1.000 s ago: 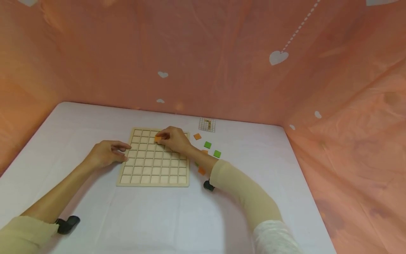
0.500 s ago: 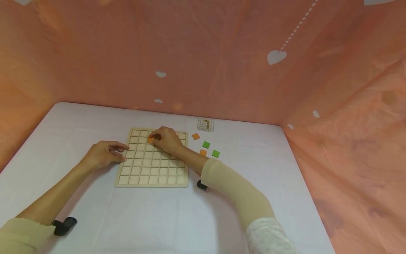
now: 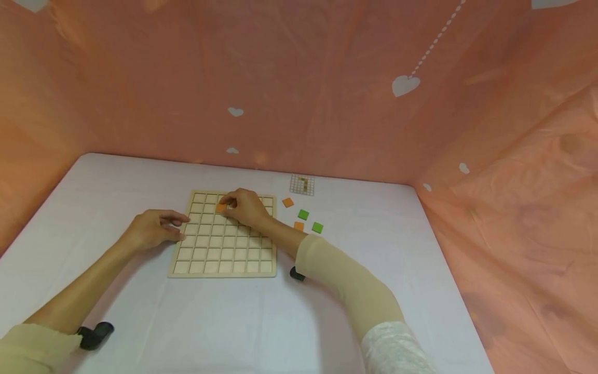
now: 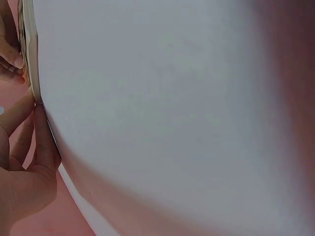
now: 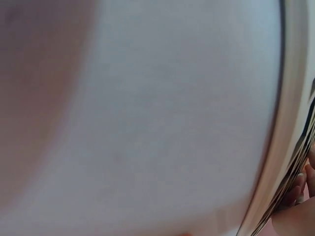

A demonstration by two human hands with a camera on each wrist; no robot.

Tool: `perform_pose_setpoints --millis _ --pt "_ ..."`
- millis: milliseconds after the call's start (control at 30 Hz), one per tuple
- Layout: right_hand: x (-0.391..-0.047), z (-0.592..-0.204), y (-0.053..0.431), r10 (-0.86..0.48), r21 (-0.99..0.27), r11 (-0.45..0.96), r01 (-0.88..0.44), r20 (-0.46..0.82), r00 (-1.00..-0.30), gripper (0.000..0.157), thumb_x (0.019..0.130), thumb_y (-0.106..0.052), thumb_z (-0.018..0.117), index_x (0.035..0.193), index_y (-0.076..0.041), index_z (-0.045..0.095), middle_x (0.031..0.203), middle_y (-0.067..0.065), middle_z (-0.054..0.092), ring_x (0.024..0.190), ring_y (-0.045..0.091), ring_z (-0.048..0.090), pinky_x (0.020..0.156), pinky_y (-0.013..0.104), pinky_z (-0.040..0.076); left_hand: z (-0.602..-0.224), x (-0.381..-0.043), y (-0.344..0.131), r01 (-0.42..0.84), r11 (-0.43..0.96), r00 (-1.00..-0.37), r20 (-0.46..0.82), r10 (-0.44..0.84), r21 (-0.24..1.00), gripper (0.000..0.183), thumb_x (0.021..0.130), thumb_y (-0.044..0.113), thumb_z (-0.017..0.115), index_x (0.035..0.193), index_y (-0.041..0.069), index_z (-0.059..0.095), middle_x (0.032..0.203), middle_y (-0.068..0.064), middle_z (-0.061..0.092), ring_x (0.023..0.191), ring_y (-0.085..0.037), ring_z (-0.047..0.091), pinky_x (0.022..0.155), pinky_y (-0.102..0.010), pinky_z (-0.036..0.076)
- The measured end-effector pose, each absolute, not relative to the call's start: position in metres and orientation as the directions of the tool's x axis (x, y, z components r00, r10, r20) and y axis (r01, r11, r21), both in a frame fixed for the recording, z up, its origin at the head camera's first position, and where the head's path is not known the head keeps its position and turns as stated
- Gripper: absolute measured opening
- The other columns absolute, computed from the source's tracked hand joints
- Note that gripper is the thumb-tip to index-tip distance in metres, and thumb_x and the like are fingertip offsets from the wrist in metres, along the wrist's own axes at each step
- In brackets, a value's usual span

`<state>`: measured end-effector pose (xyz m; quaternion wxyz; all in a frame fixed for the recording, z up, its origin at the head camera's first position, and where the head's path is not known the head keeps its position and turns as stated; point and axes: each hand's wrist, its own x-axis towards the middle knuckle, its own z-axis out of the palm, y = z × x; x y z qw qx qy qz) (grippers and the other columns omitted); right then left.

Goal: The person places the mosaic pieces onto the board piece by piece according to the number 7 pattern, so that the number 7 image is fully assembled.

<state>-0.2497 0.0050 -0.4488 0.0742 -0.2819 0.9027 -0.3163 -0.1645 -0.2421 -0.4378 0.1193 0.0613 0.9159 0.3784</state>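
A pale wooden grid board [image 3: 212, 254] lies on the white table. Over its upper part, my right hand [image 3: 249, 209] pinches an orange square tile [image 3: 221, 208] between thumb and fingers, at a cell in one of the far rows. Whether the tile sits fully down in that cell, I cannot tell. My left hand [image 3: 151, 228] stays by the board's left side, its fingertips touching the rim. In the left wrist view, the fingers of the left hand [image 4: 29, 182] meet the board's edge [image 4: 32, 59]. The right wrist view catches only part of the right hand [image 5: 298, 211] past the rim.
Right of the board lie loose orange tiles [image 3: 287, 202] and green tiles [image 3: 303, 214]. Behind them is a small pattern card [image 3: 302, 184] with a coloured grid. Pinkish-orange cloth [image 3: 299, 93] with white hearts surrounds the table. Black wrist devices [image 3: 95, 336] hang under both forearms.
My right hand has moved left across the board with the orange tile, by about one column, then stopped. My left hand has kept its place at the rim.
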Motion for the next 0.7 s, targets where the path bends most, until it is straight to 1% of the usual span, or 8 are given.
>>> perform_pose_setpoints --millis 100,233,367,567,700 --pt "-0.249 -0.45 0.008 -0.551 -0.64 0.626 -0.445 0.04 -0.834 0.024 0.09 -0.019 0.075 0.113 -0.013 0.075 0.099 -0.004 0.068 0.085 0.002 0.056 0.074 0.011 0.043 -0.437 -0.164 -0.242 0.019 0.703 -0.963 -0.176 0.204 0.711 0.052 0.082 0.026 0.082 0.125 0.001 0.066 0.117 -0.022 0.066 0.104 -0.036 0.065 0.081 -0.042 0.047" --pt "-0.25 -0.451 0.013 -0.537 -0.715 0.575 -0.398 0.037 -0.843 0.023 0.09 -0.015 0.074 0.113 -0.012 0.075 0.104 -0.004 0.07 0.086 0.0 0.059 0.074 0.012 0.046 -0.436 -0.163 -0.241 0.019 0.702 -0.963 -0.175 0.203 0.712 0.051 0.083 0.025 0.081 0.125 0.001 0.066 0.117 -0.021 0.066 0.105 -0.036 0.064 0.081 -0.04 0.047" --pt "-0.25 -0.452 0.022 -0.526 -0.773 0.521 -0.363 0.044 -0.849 0.023 0.09 -0.011 0.074 0.113 -0.01 0.074 0.105 -0.002 0.071 0.086 0.0 0.062 0.075 0.014 0.049 -0.436 -0.162 -0.241 0.022 0.699 -0.963 -0.172 0.206 0.715 0.051 0.083 0.025 0.081 0.125 0.001 0.066 0.118 -0.022 0.066 0.106 -0.037 0.064 0.083 -0.044 0.047" --pt "-0.249 -0.449 0.042 -0.51 -0.794 0.496 -0.352 0.061 -0.858 0.026 0.09 -0.015 0.075 0.115 -0.01 0.073 0.102 -0.004 0.071 0.087 0.004 0.062 0.076 0.018 0.05 -0.436 -0.16 -0.24 0.025 0.702 -0.965 -0.167 0.203 0.712 0.049 0.084 0.026 0.079 0.126 0.003 0.067 0.118 -0.022 0.066 0.106 -0.038 0.064 0.086 -0.05 0.047" --pt "-0.248 -0.446 0.055 -0.498 -0.812 0.471 -0.345 0.078 -0.864 0.026 0.09 -0.014 0.075 0.116 -0.008 0.073 0.1 -0.003 0.071 0.089 0.008 0.063 0.078 0.02 0.051 -0.437 -0.16 -0.24 0.02 0.699 -0.963 -0.174 0.205 0.715 0.05 0.084 0.026 0.079 0.126 0.003 0.066 0.119 -0.022 0.066 0.108 -0.039 0.063 0.086 -0.051 0.047"
